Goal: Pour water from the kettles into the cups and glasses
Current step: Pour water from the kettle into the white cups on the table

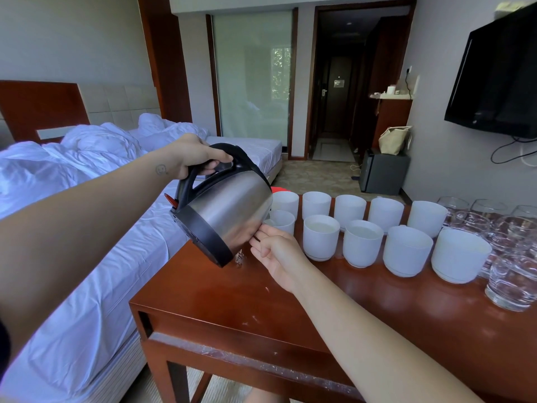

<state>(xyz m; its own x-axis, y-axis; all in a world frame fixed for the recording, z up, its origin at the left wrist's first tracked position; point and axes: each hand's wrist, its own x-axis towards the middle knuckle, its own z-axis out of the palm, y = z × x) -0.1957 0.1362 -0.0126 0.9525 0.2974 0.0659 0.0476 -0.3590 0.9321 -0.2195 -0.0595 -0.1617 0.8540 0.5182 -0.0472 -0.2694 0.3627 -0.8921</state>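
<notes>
- Steel kettle hangs tipped over the 9 o'clock end of the bench, with its spout down toward 3 o'clock and its base raised toward the viewer. I judge this tilt to be the pour itself.
- Left grip is clenched round the black handle from above, thumb over the top, so it carries the weight and sets the angle.
- Right grip reaches in from 5 o'clock with its fingers loosely bent and their tips touching the steel wall near the spout. It clasps nothing I can see, and it likely steadies the kettle so the water lands true.
- Spout sits over the front-left cup, which the kettle and right grip half hide. The stream itself is hidden.
- White cups number ten, five in a back row and five in a front row running toward 3 o'clock. They stand close together, probably so the kettle can work along the line.
- Second front cup and third front cup show water. I cannot tell what the others hold.
- Clear glasses crowd at 3 o'clock of the cups. I count at least seven, but they overlap and run off the edge, so the count is unsure.
- One kettle is in view, though the task speaks of several.
- Bed with rumpled white sheets lies at 9 o'clock of the bench.
</notes>
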